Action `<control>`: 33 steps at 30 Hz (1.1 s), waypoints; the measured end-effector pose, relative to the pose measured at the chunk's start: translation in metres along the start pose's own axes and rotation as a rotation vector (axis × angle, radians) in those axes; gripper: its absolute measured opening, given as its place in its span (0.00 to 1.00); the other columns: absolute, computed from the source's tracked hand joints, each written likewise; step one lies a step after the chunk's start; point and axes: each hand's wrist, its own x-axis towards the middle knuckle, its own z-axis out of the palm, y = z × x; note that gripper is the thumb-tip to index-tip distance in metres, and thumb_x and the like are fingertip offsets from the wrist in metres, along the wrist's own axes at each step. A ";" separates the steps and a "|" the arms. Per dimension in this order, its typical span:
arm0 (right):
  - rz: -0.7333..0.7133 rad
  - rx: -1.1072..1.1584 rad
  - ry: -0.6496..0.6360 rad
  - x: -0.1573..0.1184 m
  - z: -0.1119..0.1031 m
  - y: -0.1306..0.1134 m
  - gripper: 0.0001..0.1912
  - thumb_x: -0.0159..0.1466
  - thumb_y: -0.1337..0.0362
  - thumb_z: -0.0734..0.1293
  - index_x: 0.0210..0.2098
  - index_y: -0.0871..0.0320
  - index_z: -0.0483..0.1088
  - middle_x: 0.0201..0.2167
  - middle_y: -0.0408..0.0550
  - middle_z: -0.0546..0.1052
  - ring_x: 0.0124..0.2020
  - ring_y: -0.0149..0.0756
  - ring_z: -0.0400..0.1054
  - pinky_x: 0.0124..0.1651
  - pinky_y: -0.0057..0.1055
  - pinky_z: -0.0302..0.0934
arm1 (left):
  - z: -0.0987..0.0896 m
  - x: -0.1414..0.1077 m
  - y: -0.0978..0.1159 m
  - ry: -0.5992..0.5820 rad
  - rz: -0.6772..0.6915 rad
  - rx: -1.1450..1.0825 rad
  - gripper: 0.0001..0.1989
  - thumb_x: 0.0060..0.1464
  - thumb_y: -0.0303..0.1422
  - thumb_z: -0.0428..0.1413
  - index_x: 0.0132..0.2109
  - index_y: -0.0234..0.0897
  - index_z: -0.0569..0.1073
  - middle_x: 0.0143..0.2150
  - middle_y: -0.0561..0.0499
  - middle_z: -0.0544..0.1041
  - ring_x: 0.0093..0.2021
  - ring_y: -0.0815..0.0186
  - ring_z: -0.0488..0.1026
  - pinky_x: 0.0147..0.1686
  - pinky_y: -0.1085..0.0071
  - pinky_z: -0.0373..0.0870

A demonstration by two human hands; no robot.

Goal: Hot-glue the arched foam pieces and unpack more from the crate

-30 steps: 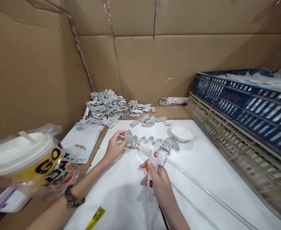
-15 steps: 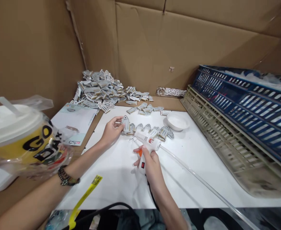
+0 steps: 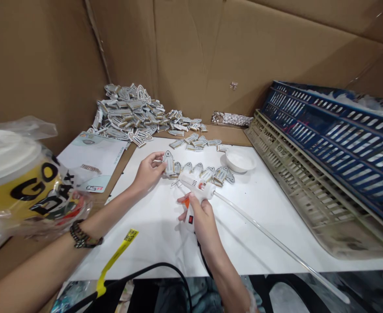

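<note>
In the middle of the white board, my left hand (image 3: 149, 171) pinches a small grey boat-shaped piece (image 3: 169, 164), held upright with its point up. My right hand (image 3: 202, 219) is wrapped round the handle of a white hot glue gun (image 3: 194, 183), its fingers by the orange trigger. The gun's nozzle points left, close below the held piece. A long clear glue stick (image 3: 263, 230) sticks out of the gun's rear. Behind the gun stands a row of similar boat-shaped pieces (image 3: 198, 168), partly hidden by it.
Beyond lie a large heap of grey pieces (image 3: 129, 111) and a small white bowl (image 3: 240, 161). Stacked blue (image 3: 328, 130) and beige crates (image 3: 296, 178) border the right. A bagged cup (image 3: 18, 182) and a printed card (image 3: 95, 158) are left. A black cable (image 3: 149, 266) crosses the front edge.
The view has shifted slightly, so most things sit a little higher and farther left. Both hands keep their holds, and the glue gun stays beside the row.
</note>
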 end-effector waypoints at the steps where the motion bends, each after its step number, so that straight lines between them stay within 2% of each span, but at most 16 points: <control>1: 0.002 -0.001 0.000 0.000 0.000 0.000 0.22 0.65 0.50 0.58 0.35 0.63 0.72 0.40 0.53 0.76 0.22 0.26 0.67 0.27 0.26 0.61 | 0.000 0.000 0.000 0.001 0.000 -0.002 0.24 0.34 0.37 0.63 0.43 0.34 0.73 0.38 0.53 0.69 0.26 0.72 0.70 0.22 0.76 0.68; 8: -0.002 0.030 -0.011 0.000 -0.001 0.003 0.20 0.65 0.51 0.59 0.36 0.62 0.72 0.37 0.48 0.75 0.21 0.25 0.66 0.31 0.28 0.64 | 0.000 0.001 0.000 0.013 0.003 -0.020 0.23 0.34 0.35 0.63 0.42 0.33 0.74 0.38 0.53 0.70 0.27 0.72 0.71 0.23 0.76 0.69; 15: -0.044 0.044 -0.010 0.001 0.000 0.006 0.19 0.65 0.51 0.60 0.34 0.60 0.72 0.36 0.45 0.75 0.22 0.25 0.66 0.27 0.26 0.61 | -0.001 0.002 -0.001 0.052 -0.009 -0.055 0.20 0.37 0.31 0.63 0.41 0.35 0.74 0.38 0.53 0.71 0.28 0.72 0.72 0.24 0.76 0.70; 20: 0.005 0.044 0.014 -0.006 -0.001 0.002 0.21 0.63 0.48 0.61 0.35 0.61 0.72 0.29 0.44 0.73 0.20 0.27 0.64 0.25 0.26 0.60 | -0.004 0.003 0.002 0.074 -0.036 -0.103 0.18 0.38 0.30 0.63 0.41 0.36 0.74 0.39 0.53 0.72 0.29 0.71 0.72 0.24 0.76 0.72; 24: -0.029 0.059 0.064 -0.019 -0.009 0.003 0.25 0.60 0.43 0.62 0.33 0.61 0.73 0.21 0.42 0.70 0.21 0.30 0.64 0.26 0.27 0.59 | -0.007 0.000 0.007 -0.052 -0.116 -0.314 0.17 0.40 0.28 0.64 0.42 0.36 0.75 0.41 0.51 0.75 0.34 0.69 0.74 0.29 0.74 0.76; 28: -0.024 0.073 0.148 -0.030 -0.018 0.006 0.27 0.59 0.40 0.62 0.35 0.60 0.74 0.16 0.41 0.68 0.22 0.33 0.64 0.30 0.28 0.58 | -0.009 -0.005 0.014 -0.220 -0.280 -0.516 0.16 0.42 0.23 0.63 0.42 0.34 0.77 0.35 0.50 0.76 0.29 0.71 0.73 0.26 0.78 0.75; 33: 0.039 0.104 0.173 -0.038 -0.023 0.005 0.25 0.60 0.41 0.63 0.37 0.58 0.73 0.19 0.42 0.73 0.22 0.31 0.61 0.31 0.27 0.56 | -0.010 -0.012 0.021 -0.319 -0.344 -0.614 0.17 0.41 0.21 0.61 0.42 0.34 0.78 0.39 0.47 0.76 0.28 0.73 0.70 0.23 0.82 0.73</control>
